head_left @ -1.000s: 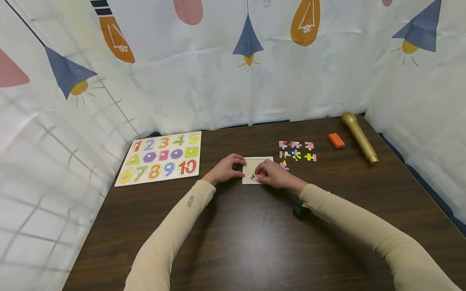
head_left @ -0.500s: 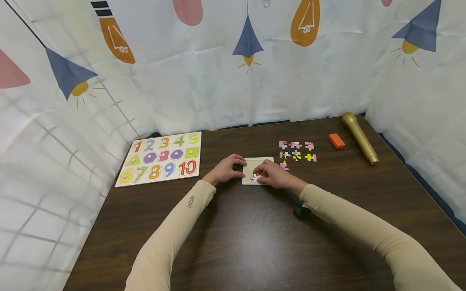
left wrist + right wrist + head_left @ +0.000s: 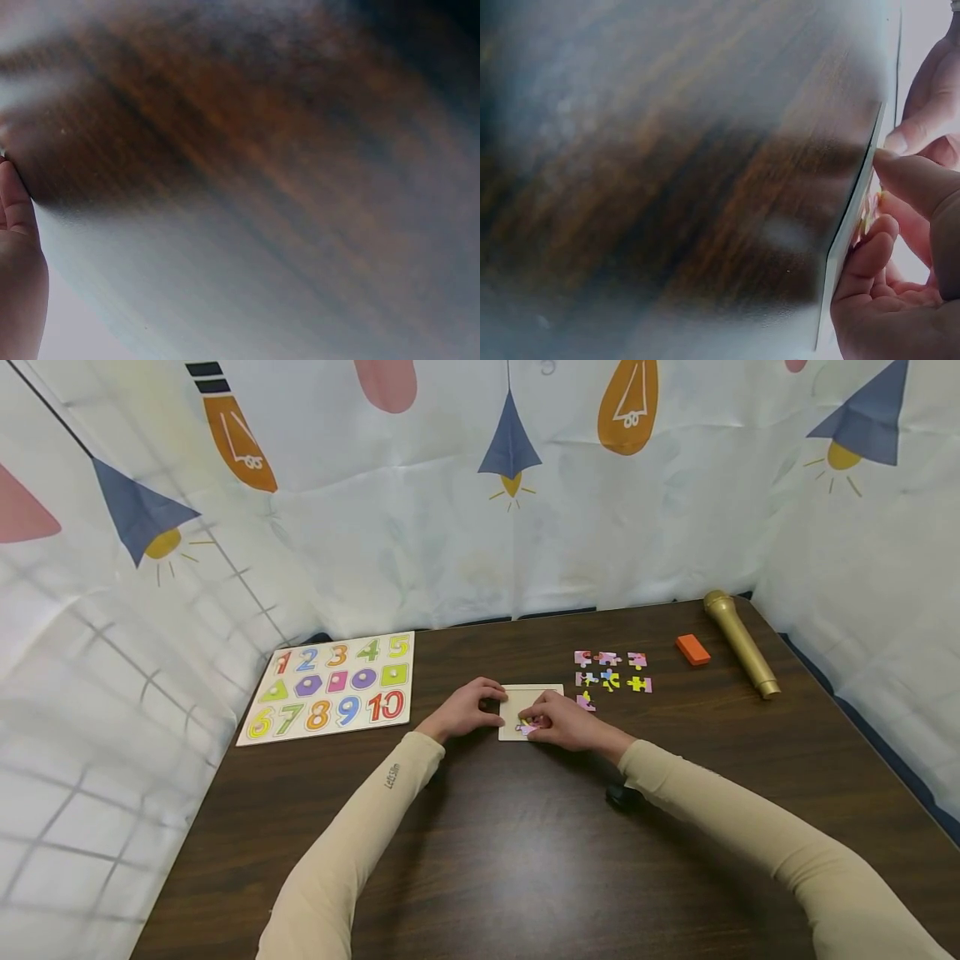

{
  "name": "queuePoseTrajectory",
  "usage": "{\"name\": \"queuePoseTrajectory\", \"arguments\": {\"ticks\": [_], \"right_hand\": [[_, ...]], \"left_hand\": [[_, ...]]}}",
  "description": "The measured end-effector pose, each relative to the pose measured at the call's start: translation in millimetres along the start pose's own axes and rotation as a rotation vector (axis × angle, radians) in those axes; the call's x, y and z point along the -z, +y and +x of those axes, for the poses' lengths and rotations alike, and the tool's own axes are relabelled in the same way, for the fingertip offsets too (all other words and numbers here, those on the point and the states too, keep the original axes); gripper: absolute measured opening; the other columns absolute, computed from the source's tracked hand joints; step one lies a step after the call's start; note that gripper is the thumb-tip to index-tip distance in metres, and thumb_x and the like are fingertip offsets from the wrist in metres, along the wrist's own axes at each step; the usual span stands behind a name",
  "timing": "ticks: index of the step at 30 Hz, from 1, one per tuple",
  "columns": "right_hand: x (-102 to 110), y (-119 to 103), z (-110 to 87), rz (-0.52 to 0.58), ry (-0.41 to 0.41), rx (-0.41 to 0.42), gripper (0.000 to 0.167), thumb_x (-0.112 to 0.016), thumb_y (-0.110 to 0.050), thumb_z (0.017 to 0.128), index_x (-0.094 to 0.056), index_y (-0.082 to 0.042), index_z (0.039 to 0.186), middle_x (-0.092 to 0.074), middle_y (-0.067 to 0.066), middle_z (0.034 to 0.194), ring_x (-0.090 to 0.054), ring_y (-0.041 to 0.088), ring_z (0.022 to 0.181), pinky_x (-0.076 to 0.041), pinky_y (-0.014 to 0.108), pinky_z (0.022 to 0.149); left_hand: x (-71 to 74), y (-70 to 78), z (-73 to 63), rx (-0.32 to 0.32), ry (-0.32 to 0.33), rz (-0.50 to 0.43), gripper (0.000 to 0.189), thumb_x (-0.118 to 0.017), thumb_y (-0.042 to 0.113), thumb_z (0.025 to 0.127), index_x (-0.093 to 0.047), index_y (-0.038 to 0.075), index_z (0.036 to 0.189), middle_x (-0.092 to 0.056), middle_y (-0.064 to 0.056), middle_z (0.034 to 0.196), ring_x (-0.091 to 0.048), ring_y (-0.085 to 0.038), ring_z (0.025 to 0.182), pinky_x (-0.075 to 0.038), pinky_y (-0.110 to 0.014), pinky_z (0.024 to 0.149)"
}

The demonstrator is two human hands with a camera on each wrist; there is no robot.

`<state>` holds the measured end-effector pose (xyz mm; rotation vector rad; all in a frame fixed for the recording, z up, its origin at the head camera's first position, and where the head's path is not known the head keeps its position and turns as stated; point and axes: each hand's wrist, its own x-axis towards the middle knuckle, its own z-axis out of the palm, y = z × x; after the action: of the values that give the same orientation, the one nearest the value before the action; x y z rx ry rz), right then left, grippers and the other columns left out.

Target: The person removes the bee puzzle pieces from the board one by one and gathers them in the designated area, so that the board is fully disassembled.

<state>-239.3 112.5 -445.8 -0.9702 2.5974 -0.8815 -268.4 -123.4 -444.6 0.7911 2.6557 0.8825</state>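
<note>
A small pale wooden puzzle tray [image 3: 512, 703] lies flat on the table in the head view. My left hand [image 3: 470, 707] holds it at the left edge, thumb and index fingertips against the rim with a gap between them. Over the tray's right part, my right hand [image 3: 567, 720] pinches a pink-and-yellow jigsaw piece [image 3: 528, 727] low against the front half of the tray, its fingers hiding part of the piece. The right wrist view shows the tray's edge [image 3: 832, 274] with both hands close together at it. Only part of the left hand [image 3: 16, 255] shows in the left wrist view.
Several loose jigsaw pieces [image 3: 611, 680] lie in rows right of the tray. Farther right are an orange block [image 3: 693, 649] and a gold microphone [image 3: 741, 643]. A wooden number board [image 3: 326, 689] lies at the left. A dark object [image 3: 621, 795] sits under the right wrist.
The right fingers have shifted very slightly left, and the jigsaw piece under them has turned a little. The left hand and the tray stay in place.
</note>
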Motion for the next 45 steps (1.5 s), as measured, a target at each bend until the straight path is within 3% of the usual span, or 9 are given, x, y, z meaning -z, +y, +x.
{"name": "queuePoseTrajectory", "arguments": {"ticks": [18,26,34,45], "right_hand": [[1.9,2.0,0.0,-0.032,0.009,0.041,0.033,-0.068,-0.019,0.093,-0.069,-0.007,0.123,-0.056,0.008,0.106,-0.048,0.018,0.087,-0.04,0.03,0.073],[-0.6,4.4,0.0,-0.018,0.045,0.043,0.027,-0.07,-0.02,0.092,-0.07,-0.006,0.115,-0.059,0.005,0.104,-0.053,0.016,0.088,-0.047,0.032,0.077],[-3.0,4.0,-0.9,-0.022,0.079,0.069,0.027,-0.07,-0.018,0.092,-0.07,-0.006,0.116,-0.059,0.007,0.106,-0.051,0.017,0.087,-0.045,0.033,0.076],[3.6,7.2,-4.4,0.028,0.159,0.029,0.029,-0.071,-0.018,0.091,-0.07,-0.01,0.118,-0.059,0.004,0.106,-0.051,0.018,0.086,-0.044,0.034,0.074]], "left_hand": [[0.1,-0.3,0.5,0.021,-0.008,-0.005,0.042,-0.077,0.018,0.085,-0.066,0.004,0.123,-0.052,-0.01,0.134,-0.047,-0.024,0.126,-0.037,-0.039,0.107],[1.0,-0.6,0.3,0.017,-0.012,0.004,0.042,-0.076,0.018,0.086,-0.066,0.003,0.123,-0.052,-0.01,0.134,-0.047,-0.025,0.127,-0.036,-0.039,0.107],[0.6,-0.4,-0.6,0.015,-0.014,-0.002,0.042,-0.077,0.018,0.086,-0.066,0.003,0.123,-0.052,-0.01,0.134,-0.047,-0.025,0.126,-0.036,-0.039,0.108],[0.3,-0.7,0.1,0.014,-0.009,0.011,0.041,-0.077,0.018,0.086,-0.066,0.003,0.123,-0.052,-0.011,0.133,-0.048,-0.026,0.126,-0.037,-0.039,0.107]]}}
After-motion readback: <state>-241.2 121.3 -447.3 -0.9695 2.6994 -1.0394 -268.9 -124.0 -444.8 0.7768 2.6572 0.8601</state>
